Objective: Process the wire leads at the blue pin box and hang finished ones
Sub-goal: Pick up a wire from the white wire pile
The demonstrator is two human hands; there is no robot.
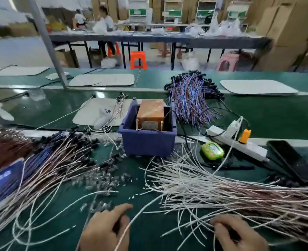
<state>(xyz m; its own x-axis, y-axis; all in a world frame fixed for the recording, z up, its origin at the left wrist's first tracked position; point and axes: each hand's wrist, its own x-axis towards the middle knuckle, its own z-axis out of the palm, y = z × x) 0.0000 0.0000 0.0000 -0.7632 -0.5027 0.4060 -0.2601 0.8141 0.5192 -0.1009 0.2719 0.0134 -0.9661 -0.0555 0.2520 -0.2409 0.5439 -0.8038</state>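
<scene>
1. The blue pin box point(147, 142) is sitting on the green bench point(146, 232), with an orange-brown block point(150, 111) inside it and two brass pins point(137, 124) standing up at the block's front face.
2. The left hand point(104, 230) is working in front of the box, at the near edge of the bench. It is pinching a single white wire lead point(138, 214) between thumb and fingers. The lead is running up from the hand towards the box and stopping well short of it.
3. The right hand point(240, 234) is reaching into the near edge of the pile of white leads point(222, 192), which is fanning out in front of the box and to its right. Its fingers are curling down among the leads, but I cannot tell whether they are actually grasping one.
4. A heap of leads with black ends point(59, 160) is lying to the left of the box.
5. Small clear parts point(102, 178) are lying scattered in front of the box, towards its left.
6. A bundle of blue and brown wires point(191, 100) is lying behind the box, to its right.
7. A green handheld gadget point(212, 151) is lying just to the right of the box, with a white power strip point(240, 144) beyond it and a black phone point(292, 162) further right still.
</scene>
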